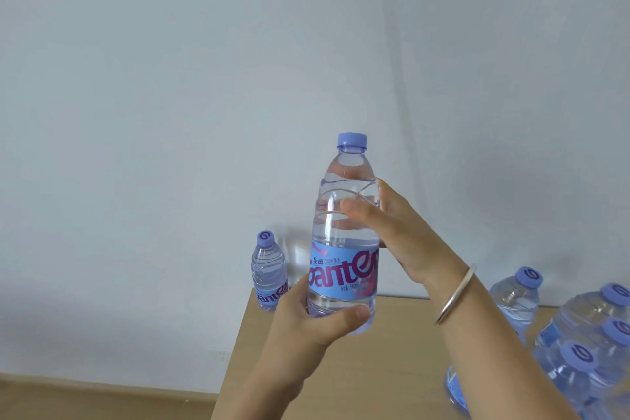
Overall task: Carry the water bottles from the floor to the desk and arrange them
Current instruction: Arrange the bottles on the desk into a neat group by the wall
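Observation:
I hold a clear water bottle (344,235) with a lilac cap and a blue label upright in the air above the wooden desk (392,361). My left hand (313,320) grips its base, thumb across the front. My right hand (392,232), with a silver bangle on the wrist, holds its upper body from the right. A second bottle (269,273) stands alone at the desk's far left corner. Several more bottles (579,344) stand packed together at the right side of the desk.
A pale wall rises directly behind the desk. The desk's left edge runs diagonally from the far corner toward me, and the wooden floor (85,399) shows beyond it at lower left.

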Demonstrator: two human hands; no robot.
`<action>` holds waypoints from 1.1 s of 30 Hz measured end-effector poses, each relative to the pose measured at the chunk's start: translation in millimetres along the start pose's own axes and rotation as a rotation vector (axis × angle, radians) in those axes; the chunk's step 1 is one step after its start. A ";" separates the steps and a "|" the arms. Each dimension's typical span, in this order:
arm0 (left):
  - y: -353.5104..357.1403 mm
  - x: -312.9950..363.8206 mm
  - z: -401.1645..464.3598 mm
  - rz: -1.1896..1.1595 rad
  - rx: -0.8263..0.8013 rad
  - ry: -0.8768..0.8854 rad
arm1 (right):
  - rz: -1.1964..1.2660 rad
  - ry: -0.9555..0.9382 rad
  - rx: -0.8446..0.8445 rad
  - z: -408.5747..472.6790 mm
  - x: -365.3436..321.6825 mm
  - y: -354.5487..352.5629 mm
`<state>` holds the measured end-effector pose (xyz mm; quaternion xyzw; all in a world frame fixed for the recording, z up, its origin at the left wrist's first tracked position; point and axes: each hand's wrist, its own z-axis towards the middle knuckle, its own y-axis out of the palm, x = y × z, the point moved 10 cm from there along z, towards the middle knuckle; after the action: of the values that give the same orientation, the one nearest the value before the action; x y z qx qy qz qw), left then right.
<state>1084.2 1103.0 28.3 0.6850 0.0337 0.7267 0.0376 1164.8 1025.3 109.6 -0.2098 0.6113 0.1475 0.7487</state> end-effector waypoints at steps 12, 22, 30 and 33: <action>-48.4 -39.5 -12.0 0.055 0.007 -0.106 | -0.056 0.129 -0.066 4.8 23.3 42.5; -145.2 -138.0 -22.1 0.294 0.221 -0.304 | -0.151 0.312 -0.112 17.2 126.3 108.1; -175.7 -183.4 -5.7 0.432 0.217 -0.363 | -0.195 0.400 -0.118 22.8 187.5 126.9; -183.5 -195.7 1.2 0.442 0.245 -0.388 | -0.273 0.408 -0.120 26.4 195.3 127.5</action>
<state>1098.4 1265.9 -184.4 0.8012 -0.0366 0.5634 -0.1984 1167.3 1142.1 -94.0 -0.3599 0.7061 0.0358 0.6088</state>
